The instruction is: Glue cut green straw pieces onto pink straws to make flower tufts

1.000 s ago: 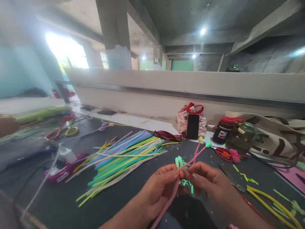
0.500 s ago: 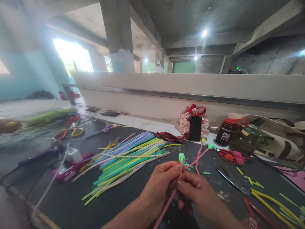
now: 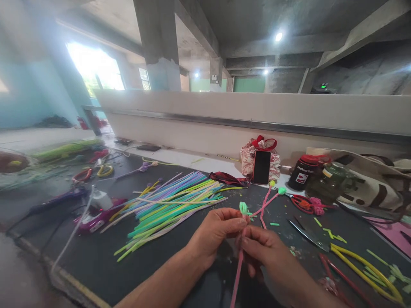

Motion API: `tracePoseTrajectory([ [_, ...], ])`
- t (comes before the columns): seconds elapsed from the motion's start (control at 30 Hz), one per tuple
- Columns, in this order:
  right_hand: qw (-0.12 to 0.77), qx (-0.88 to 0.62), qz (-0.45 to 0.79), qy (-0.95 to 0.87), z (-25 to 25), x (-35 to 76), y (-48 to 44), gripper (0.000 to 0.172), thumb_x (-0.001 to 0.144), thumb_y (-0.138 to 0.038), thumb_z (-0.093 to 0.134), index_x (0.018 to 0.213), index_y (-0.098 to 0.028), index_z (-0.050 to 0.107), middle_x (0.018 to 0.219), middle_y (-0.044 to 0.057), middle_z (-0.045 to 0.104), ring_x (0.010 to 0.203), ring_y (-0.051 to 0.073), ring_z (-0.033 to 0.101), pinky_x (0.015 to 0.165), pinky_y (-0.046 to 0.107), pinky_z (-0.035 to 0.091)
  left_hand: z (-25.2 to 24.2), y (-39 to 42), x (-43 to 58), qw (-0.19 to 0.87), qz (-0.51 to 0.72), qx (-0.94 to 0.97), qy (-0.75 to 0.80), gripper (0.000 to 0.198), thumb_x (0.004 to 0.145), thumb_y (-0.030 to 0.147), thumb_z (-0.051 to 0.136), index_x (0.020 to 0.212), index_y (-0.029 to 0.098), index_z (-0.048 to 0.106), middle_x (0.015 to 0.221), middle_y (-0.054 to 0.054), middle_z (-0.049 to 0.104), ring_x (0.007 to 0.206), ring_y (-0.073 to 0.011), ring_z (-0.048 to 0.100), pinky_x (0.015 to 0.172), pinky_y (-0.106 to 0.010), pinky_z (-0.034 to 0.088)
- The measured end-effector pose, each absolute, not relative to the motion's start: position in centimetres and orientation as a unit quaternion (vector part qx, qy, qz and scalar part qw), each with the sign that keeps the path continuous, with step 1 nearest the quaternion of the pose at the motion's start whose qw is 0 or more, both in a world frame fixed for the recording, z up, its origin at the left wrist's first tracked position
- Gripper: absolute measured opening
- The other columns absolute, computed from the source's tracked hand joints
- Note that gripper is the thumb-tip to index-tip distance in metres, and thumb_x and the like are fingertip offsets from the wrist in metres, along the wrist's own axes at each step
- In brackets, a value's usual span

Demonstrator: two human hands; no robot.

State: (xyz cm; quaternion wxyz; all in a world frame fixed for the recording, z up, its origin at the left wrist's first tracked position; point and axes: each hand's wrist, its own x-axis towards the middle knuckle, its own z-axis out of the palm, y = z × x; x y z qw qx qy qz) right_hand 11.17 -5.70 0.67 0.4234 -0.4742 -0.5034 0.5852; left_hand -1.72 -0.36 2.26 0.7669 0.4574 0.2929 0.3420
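A pink pipe cleaner [image 3: 238, 273] with a looped mint-green tip [image 3: 243, 208] is pinched between both hands. My left hand [image 3: 218, 231] grips it just below the green tip, thumb and forefinger closed. Right beneath, my right hand [image 3: 261, 250] holds the same stem in a closed pinch. The stem's lower end hangs toward the bottom of the view. Just beyond my fingers lie two finished-looking pink stems, one with a green tip [image 3: 281, 191] and one with a yellow tip [image 3: 272, 183].
Many-coloured pipe cleaners [image 3: 173, 209] lie in a pile to the left. Yellow-handled scissors [image 3: 359, 265] rest open at right, with cut green bits around. A phone [image 3: 261, 167] leans on a patterned bag [image 3: 247, 158]. A black bottle [image 3: 300, 173] and a glass jar [image 3: 326, 184] stand behind.
The hanging stem has swung from slanting left to nearly upright. Both hands stay closed on it and have barely moved; the whole view has tilted slightly.
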Motion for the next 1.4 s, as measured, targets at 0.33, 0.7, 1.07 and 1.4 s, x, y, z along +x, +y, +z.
tracePoseTrajectory([
  [0.33, 0.404, -0.502, 0.581, -0.497, 0.1, 10.4, -5.4, 0.022, 0.079, -0.032, 0.052, 0.064, -0.016, 0.048, 0.046, -0.008, 0.045, 0.032, 0.003, 0.035, 0.032, 0.015, 0.022, 1.1, 0.2, -1.8, 0.772, 0.330, 0.443, 0.314, 0.025, 0.058, 0.029, 0.070, 0.052, 0.012, 0.054, 0.050, 0.001, 0.053, 0.045, -0.0066, 0.045, 0.047, -0.019, 0.031],
  [0.7, 0.335, -0.552, 0.462, -0.607, 2.2, 14.2, -5.4, 0.024, 0.079, -0.038, 0.052, 0.082, -0.017, 0.061, 0.057, -0.003, 0.052, 0.048, 0.009, 0.047, 0.043, 0.019, 0.033, 2.4, -0.8, -2.5, 0.693, 0.372, 0.527, 0.323, 0.016, 0.056, 0.023, 0.069, 0.058, 0.012, 0.059, 0.054, 0.001, 0.057, 0.052, -0.0082, 0.047, 0.054, -0.020, 0.034],
  [1.07, 0.343, -0.510, 0.427, -0.664, 6.3, 15.4, -6.4, 0.046, 0.067, -0.011, 0.063, 0.110, -0.026, 0.053, 0.096, 0.000, 0.058, 0.073, 0.012, 0.054, 0.065, 0.024, 0.043, 3.0, -2.0, -2.5, 0.685, 0.283, 0.587, 0.326, 0.019, 0.064, 0.030, 0.063, 0.064, 0.011, 0.062, 0.047, 0.003, 0.049, 0.044, -0.0054, 0.037, 0.044, -0.019, 0.025],
  [1.4, 0.304, -0.501, 0.315, -0.747, 6.3, 15.4, -6.4, 0.027, 0.071, -0.013, 0.062, 0.095, -0.023, 0.061, 0.082, -0.002, 0.057, 0.068, 0.011, 0.051, 0.059, 0.022, 0.040, 2.2, -2.0, -2.6, 0.719, 0.257, 0.579, 0.287, 0.022, 0.065, 0.033, 0.066, 0.067, 0.012, 0.063, 0.050, 0.004, 0.049, 0.047, -0.0055, 0.041, 0.048, -0.018, 0.029],
])
